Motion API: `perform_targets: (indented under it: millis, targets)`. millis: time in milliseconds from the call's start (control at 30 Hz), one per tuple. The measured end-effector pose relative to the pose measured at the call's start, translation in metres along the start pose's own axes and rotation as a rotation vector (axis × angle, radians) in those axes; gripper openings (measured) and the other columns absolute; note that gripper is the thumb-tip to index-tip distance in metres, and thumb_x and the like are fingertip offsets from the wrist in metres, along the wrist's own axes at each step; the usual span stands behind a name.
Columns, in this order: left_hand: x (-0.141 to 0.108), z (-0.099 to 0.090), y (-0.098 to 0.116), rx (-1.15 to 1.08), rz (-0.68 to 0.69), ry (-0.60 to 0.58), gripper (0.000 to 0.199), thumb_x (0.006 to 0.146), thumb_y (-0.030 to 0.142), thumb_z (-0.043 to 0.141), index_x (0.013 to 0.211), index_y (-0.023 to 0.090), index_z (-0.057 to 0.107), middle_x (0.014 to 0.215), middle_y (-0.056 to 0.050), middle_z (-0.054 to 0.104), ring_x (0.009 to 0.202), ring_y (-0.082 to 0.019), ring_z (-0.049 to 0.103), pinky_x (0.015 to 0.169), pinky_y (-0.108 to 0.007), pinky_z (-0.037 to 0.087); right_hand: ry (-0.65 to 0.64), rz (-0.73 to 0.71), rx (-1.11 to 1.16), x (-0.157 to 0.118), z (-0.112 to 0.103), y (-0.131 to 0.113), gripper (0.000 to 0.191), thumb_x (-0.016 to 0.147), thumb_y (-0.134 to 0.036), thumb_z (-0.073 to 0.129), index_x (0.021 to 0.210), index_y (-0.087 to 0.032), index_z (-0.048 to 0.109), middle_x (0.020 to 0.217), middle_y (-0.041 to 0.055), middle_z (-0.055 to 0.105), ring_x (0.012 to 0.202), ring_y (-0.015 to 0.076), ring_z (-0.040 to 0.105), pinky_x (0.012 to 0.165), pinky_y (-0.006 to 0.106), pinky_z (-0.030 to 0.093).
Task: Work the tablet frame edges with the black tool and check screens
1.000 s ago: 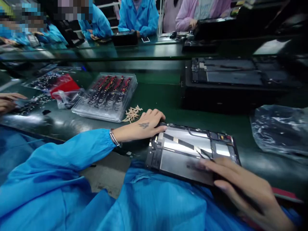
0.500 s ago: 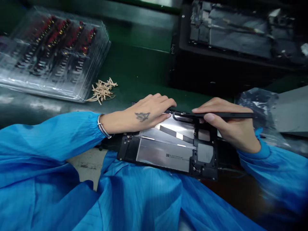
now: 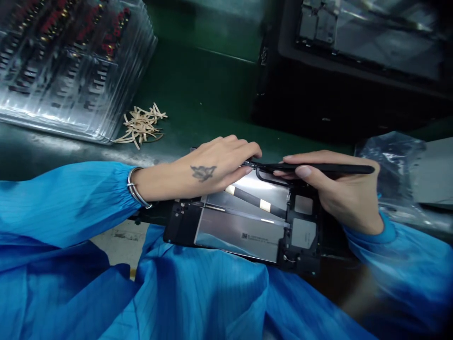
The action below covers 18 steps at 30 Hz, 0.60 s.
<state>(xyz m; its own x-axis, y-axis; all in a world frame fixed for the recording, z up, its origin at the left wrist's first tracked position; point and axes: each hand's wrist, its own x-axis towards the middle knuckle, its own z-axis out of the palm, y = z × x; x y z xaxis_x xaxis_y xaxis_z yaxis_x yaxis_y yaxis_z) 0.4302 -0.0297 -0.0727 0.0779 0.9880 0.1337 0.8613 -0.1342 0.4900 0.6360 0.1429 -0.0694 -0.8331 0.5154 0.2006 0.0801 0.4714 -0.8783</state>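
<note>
An opened tablet point(image 3: 182, 226), its back off and silvery batteries point(image 3: 230, 231) and a dark flex cable point(image 3: 244, 196) showing, lies tilted before me at the bench edge. Across its upper left reaches my left hand point(image 3: 219, 163), thumb and fingers pinched on a small dark part point(image 3: 249, 164) at the far edge; the fingers hide most of that part. In my right hand point(image 3: 329, 184) I grip black tweezers point(image 3: 339, 168) almost level. Their tips point left and meet the same edge close to my left fingertips, above a curved black cable point(image 3: 265, 178).
Stacked clear plastic trays point(image 3: 71, 94) with small red and black parts stand at the far left. Beside them lies a heap of thin tan strips point(image 3: 141, 125). A black box point(image 3: 318, 94) bearing another opened device point(image 3: 382, 38) rises at the far right, near a clear plastic bag point(image 3: 392, 156).
The tweezer tips have shifted left, right up to my left fingertips. My left hand keeps its pinch. The view has moved slightly, so the trays and black box sit higher.
</note>
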Motion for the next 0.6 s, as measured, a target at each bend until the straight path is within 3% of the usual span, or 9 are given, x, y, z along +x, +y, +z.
perform_targets:
  millis: [400,600]
  targets:
    - [0.0000,0.0009,0.0005,-0.017,-0.016,0.006,0.029,0.111,0.032,0.041,0.130,0.017,0.057,0.120,-0.009,0.068,0.103,-0.023,0.061,0.086,-0.034,0.047,-0.014,-0.016,-0.013,0.0004,-0.0012,0.0004,0.013,0.090,-0.027,0.080,0.102,-0.032,0.083,0.101,-0.0014,0.081,0.086,0.0171,0.079,0.077,0.027,0.068]
    - [0.0006,0.0000,0.0018,-0.008,-0.010,0.009,0.027,0.110,0.030,0.040,0.127,0.017,0.056,0.113,-0.009,0.068,0.099,-0.022,0.061,0.083,-0.034,0.046,-0.017,0.007,0.014,0.0002,-0.0006,-0.0020,0.017,0.091,-0.023,0.079,0.103,-0.034,0.083,0.102,-0.0019,0.080,0.088,0.0203,0.080,0.077,0.032,0.070]
